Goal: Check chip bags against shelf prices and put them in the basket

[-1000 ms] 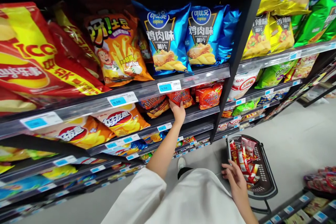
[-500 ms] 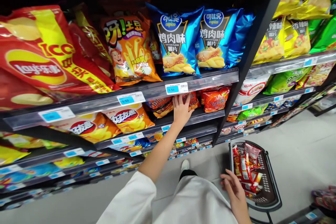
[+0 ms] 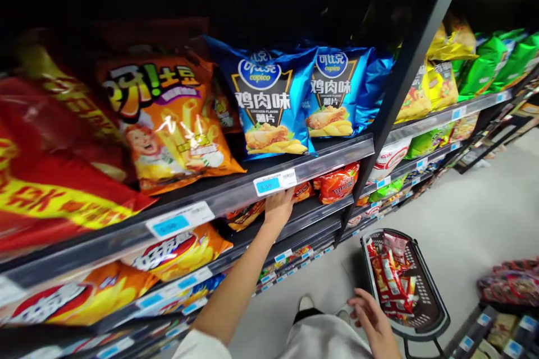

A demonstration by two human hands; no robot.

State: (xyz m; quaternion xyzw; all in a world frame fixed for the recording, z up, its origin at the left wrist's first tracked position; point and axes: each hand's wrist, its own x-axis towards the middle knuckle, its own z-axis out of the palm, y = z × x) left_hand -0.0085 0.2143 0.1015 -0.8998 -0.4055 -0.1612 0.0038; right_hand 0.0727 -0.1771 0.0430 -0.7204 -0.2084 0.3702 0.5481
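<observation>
Fingertips of the left hand (image 3: 278, 207) are hiding behind the shelf edge (image 3: 233, 196), so I cannot tell whether they are gripping. I should be keeping that wrist low in this tight gap. Just beside it, an orange-red bag (image 3: 303, 192) is sitting on the lower shelf (image 3: 314, 215), its printed side seemingly facing out; its long way is too covered to tell. My right hand (image 3: 373, 320) is hanging loosely open near the basket (image 3: 427, 297).

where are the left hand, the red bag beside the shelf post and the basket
Left hand (image 3: 279, 206), head view: back of the hand
Red bag (image 3: 338, 185), head view: front face
Basket (image 3: 428, 298), head view: bare inside
</observation>
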